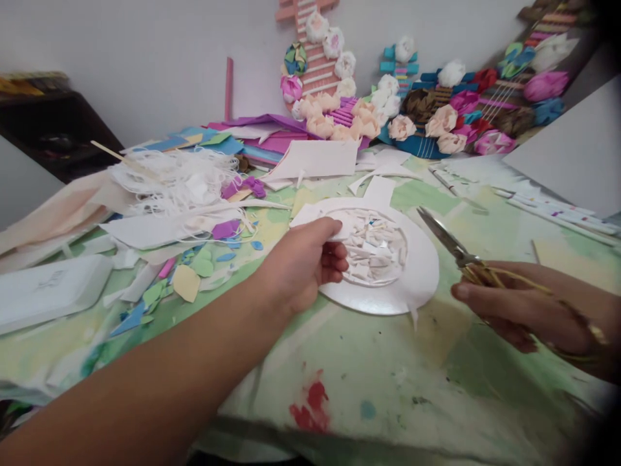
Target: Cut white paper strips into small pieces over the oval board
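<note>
My left hand [310, 255] is closed on the left side of a white oval board [422, 265], thumb above and fingers curled by its inner edge. Inside the oval's ring lies a heap of small white scraps [373, 249]. A white strip [381, 191] sticks up from the oval's far side, and a small pointed bit hangs at its near edge. To the right, my right hand [524, 304] grips scissors [449, 239] with gold handles. Their silver blades point up and left, close together and apart from the oval.
Left of the oval lie white yarn [179, 181], coloured paper cutouts [187, 281] and a white box [53, 291]. Craft guitars with paper flowers [320, 77] stand along the wall. White sticks [563, 217] lie on the right of the paint-stained green tablecloth [369, 375].
</note>
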Action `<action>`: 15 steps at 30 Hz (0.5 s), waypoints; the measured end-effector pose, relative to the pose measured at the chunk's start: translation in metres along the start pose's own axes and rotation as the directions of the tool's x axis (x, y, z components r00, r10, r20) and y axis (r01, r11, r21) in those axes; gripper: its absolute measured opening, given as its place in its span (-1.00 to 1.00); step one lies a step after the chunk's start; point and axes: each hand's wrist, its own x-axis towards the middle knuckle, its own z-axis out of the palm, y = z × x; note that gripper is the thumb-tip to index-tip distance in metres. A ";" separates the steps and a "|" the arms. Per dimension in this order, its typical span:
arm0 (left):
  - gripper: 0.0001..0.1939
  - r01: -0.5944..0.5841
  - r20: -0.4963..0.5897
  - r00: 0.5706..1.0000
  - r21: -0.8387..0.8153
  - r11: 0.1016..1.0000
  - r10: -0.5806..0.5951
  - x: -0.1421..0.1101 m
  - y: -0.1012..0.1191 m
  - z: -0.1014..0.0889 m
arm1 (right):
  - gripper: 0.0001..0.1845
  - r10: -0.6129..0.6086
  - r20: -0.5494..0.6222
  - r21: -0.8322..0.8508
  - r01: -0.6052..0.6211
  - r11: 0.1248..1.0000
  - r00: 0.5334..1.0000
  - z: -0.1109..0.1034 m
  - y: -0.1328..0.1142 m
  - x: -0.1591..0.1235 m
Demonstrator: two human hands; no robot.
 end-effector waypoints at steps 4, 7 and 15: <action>-0.91 -0.148 -0.104 0.984 -0.026 0.989 0.144 0.011 -0.002 -0.007 | -0.64 -0.007 -0.195 -0.248 -0.042 0.968 0.981 0.025 -0.007 -0.004; -0.91 -0.190 -0.166 0.969 -0.042 0.981 0.180 0.018 -0.003 -0.011 | -0.66 -0.098 -0.265 -0.384 -0.012 0.923 0.959 0.046 -0.010 -0.005; -0.89 -0.226 -0.055 0.972 0.029 0.974 0.227 0.020 -0.003 -0.013 | -0.74 -0.242 -0.317 -0.459 0.075 0.885 0.917 0.051 -0.013 -0.008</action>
